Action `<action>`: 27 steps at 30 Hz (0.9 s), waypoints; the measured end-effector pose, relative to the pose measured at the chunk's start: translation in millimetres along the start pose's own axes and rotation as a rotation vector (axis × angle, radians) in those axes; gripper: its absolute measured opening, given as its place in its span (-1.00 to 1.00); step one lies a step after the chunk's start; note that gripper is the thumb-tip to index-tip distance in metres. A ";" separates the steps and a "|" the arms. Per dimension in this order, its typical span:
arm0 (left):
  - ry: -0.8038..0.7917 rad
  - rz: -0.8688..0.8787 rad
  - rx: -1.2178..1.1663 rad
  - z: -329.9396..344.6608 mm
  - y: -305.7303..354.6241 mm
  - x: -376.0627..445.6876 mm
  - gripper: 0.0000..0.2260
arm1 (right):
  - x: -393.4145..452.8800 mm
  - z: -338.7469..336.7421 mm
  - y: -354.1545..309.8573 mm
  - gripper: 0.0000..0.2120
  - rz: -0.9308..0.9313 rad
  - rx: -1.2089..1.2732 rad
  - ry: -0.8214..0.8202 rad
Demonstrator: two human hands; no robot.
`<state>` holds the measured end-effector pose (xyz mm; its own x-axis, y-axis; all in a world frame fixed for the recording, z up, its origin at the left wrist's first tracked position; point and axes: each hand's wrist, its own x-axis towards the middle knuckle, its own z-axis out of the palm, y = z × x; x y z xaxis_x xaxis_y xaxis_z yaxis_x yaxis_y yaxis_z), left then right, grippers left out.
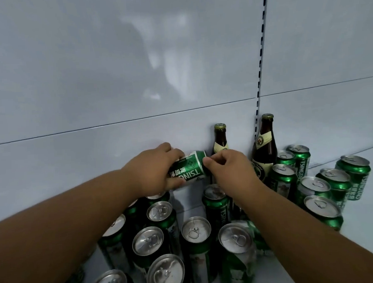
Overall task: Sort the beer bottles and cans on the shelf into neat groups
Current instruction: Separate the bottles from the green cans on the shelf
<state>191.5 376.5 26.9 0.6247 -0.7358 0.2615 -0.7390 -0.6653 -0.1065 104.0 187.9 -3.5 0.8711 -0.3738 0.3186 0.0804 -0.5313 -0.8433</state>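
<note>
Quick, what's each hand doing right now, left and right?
Left hand: grips the tilted green can round its body.
Right hand: fingers curled, thumb touching the same can's end; a full grip cannot be told.

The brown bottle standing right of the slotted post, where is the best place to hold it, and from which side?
Grip the brown bottle at its slim neck, coming from above. It stands upright against the back wall, with green cans packed in front and beside its body, so only the neck is free.
</note>
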 end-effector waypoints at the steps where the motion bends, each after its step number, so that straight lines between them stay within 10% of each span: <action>1: 0.029 -0.013 -0.054 -0.9 -0.7 -2.7 -0.39 | -0.3 1.4 -3.0 -0.78 -0.013 0.032 0.040; 9: 0.154 -0.181 -0.260 18.2 10.5 -5.8 -0.58 | 6.3 9.2 -27.3 -0.78 -0.160 -0.127 -0.011; 14: 0.112 -0.249 -0.396 27.4 19.5 -2.2 -0.28 | 9.1 19.3 -20.1 -0.73 -0.223 -0.294 -0.135; 27: -0.203 -0.206 -0.038 36.5 23.3 -2.3 -0.48 | 16.6 31.7 -0.1 -0.80 -0.243 -0.379 -0.446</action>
<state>182.1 358.1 -11.3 0.7975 -0.5985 0.0759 -0.5978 -0.8009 -0.0342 133.9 205.8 -11.8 0.9743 0.1006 0.2016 0.1952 -0.8241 -0.5317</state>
